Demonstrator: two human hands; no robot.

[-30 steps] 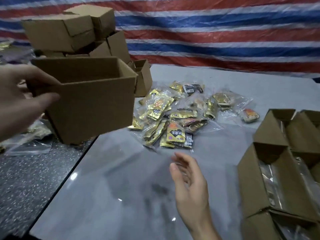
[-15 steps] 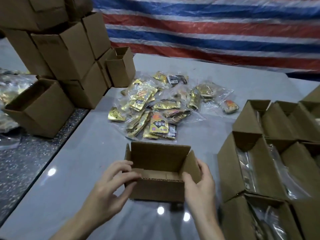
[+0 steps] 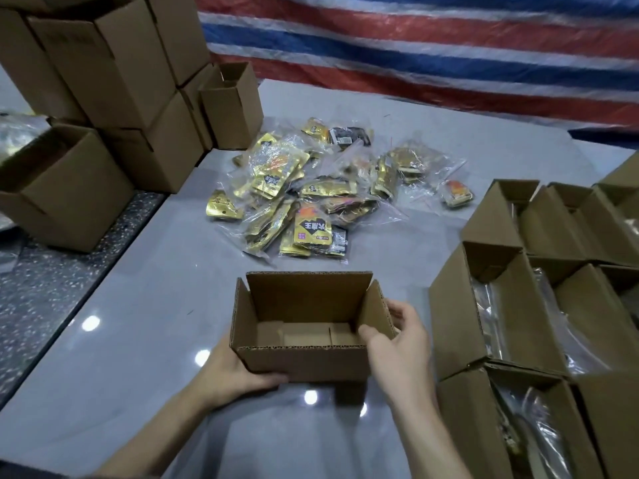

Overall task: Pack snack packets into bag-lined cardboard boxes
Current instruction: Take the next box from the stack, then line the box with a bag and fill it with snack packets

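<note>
I hold the empty cardboard box (image 3: 304,361) on the table (image 3: 138,323), its long axis running left to right. My left grip (image 3: 238,373) clasps the near-left corner and my right grip (image 3: 397,344) pinches the right wall. The snack packets (image 3: 311,188) lie heaped straight ahead beyond the far flap, about equally near either grip.

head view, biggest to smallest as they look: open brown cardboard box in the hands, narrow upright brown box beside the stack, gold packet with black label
1. open brown cardboard box, held nearest the camera
2. narrow upright brown box, farther off, so true size unsure
3. gold packet with black label
</note>
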